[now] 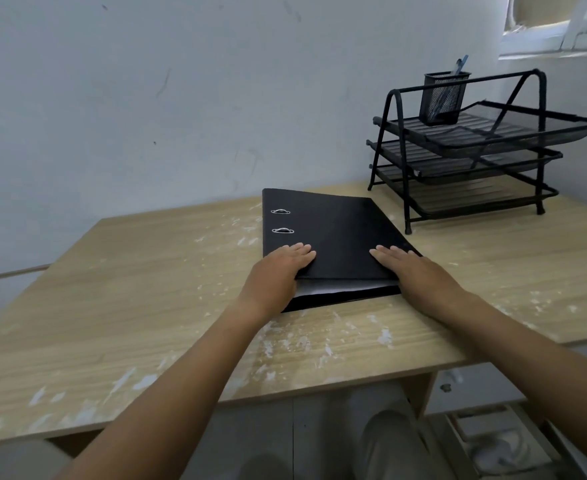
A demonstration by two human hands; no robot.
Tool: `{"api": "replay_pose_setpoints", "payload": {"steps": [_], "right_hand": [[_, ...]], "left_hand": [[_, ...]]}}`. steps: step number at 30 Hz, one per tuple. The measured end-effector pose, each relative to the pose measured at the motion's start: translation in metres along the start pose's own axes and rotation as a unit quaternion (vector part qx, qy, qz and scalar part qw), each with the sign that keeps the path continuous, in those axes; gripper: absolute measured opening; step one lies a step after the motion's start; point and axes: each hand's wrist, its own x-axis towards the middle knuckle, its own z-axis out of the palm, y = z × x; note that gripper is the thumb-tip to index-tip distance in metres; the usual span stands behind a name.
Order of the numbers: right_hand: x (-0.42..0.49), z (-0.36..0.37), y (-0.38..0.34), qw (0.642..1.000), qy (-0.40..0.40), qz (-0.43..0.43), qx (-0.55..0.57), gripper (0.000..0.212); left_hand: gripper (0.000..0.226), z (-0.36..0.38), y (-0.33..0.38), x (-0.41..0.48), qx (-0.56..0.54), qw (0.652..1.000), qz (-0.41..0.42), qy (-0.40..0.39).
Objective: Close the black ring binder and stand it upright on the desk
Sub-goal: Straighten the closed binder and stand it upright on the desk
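Note:
The black ring binder [333,233] lies flat and closed on the wooden desk [146,289], its top cover down, with two metal ring slots showing near its left edge. My left hand [278,268] rests palm down on the near left corner of the cover, its thumb hidden at the binder's edge. On the near right corner, my right hand [413,271] lies flat too, fingers together and pointing away from me. Both hands press on the cover; neither is wrapped around the binder.
A black wire three-tier letter tray [465,161] stands at the desk's back right, close to the binder's far corner, with a mesh pen cup [444,98] on top. A white wall runs behind the desk. The desk's front edge is just below my forearms.

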Motion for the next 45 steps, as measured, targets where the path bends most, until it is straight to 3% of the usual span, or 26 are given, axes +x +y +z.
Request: {"api": "replay_pose_setpoints", "payload": {"steps": [7, 11, 14, 18, 22, 32, 37, 39, 42, 45], "right_hand": [[-0.001, -0.017, -0.001, 0.994, -0.104, -0.001, 0.013, 0.076], [0.004, -0.034, -0.007, 0.982, -0.191, 0.008, 0.007, 0.077], [0.006, -0.038, -0.010, 0.977, -0.211, 0.015, 0.031, 0.080], [0.002, -0.036, -0.014, 0.975, -0.199, 0.034, 0.097, 0.095], [0.000, -0.034, -0.019, 0.970, -0.175, 0.061, 0.155, 0.109], [0.027, -0.019, -0.019, 0.972, -0.126, 0.065, 0.187, 0.081], [0.049, -0.012, -0.013, 0.972, -0.119, 0.087, 0.181, 0.078], [0.057, -0.008, -0.010, 0.974, -0.118, 0.094, 0.169, 0.076], [0.067, -0.002, -0.006, 0.976, -0.117, 0.103, 0.150, 0.073], [0.076, 0.005, -0.003, 0.978, -0.108, 0.113, 0.139, 0.071]], "left_hand": [[0.075, 0.001, 0.000, 0.000, 0.014, 1.000, 0.000, 0.000], [0.074, 0.000, 0.000, -0.001, 0.015, 1.000, 0.003, -0.007], [0.071, -0.002, -0.001, -0.001, 0.014, 1.000, 0.004, -0.020], [0.059, -0.008, -0.002, 0.000, -0.008, 0.998, 0.004, -0.055], [0.080, -0.012, -0.004, 0.000, -0.067, 0.994, -0.028, -0.076], [0.070, -0.016, -0.027, 0.024, -0.227, 0.957, -0.172, -0.059], [0.032, -0.009, -0.042, 0.045, -0.303, 0.924, -0.222, -0.074], [0.036, -0.004, -0.046, 0.052, -0.321, 0.915, -0.235, -0.070], [0.068, 0.000, -0.052, 0.065, -0.313, 0.918, -0.235, -0.067], [0.067, 0.004, -0.060, 0.078, -0.316, 0.918, -0.230, -0.071]]}}
